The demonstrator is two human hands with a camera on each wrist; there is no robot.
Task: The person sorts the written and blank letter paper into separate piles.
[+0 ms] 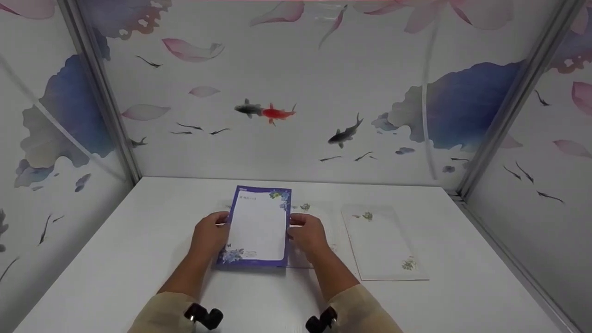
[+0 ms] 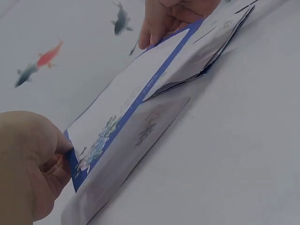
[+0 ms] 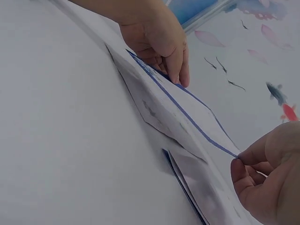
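Both hands hold up a flat sheet of paper (image 1: 259,226) with a blue-purple border and blue flowers at two corners. Its left edge is pinched by my left hand (image 1: 210,236), thumb and fingers curled in the left wrist view. Opposite, my right hand (image 1: 309,233) pinches the right edge; the right wrist view shows the fingertips on the border (image 3: 225,149). The sheet is tilted above a pale flower-printed paper (image 1: 310,259), which it partly hides. Further right on the table lies a pale notepad (image 1: 386,245) with small flower prints.
The white table (image 1: 462,277) is enclosed by a back wall (image 1: 296,152) and side walls printed with fish, petals and blue washes. Metal posts (image 1: 495,111) stand at the corners. A black camera mount (image 1: 203,317) sits on each sleeve.
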